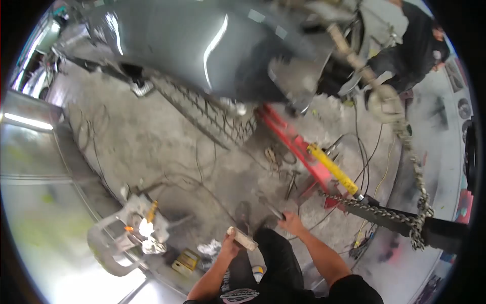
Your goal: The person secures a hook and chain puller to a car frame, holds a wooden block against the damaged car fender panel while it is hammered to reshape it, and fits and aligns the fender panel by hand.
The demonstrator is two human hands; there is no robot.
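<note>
My left hand (230,247) is closed around a short, pale wooden block (244,239), held in front of my legs. In my right hand (291,224) is the dark handle of a hammer (273,207); its head points away from me and is somewhat blurred. The block and the hammer are apart. Ahead of both hands, a dark grey car body (177,45) spans the top of the view, with a crumpled, scraped corner (293,76) at its right end.
A red pulling arm (288,139) with a yellow hydraulic ram (334,169) stands to the right. Heavy chain (417,187) hangs by a dark beam (445,230). Cables cross the concrete floor. A small yellow box (186,261) sits at left. Another person (412,50) is at upper right.
</note>
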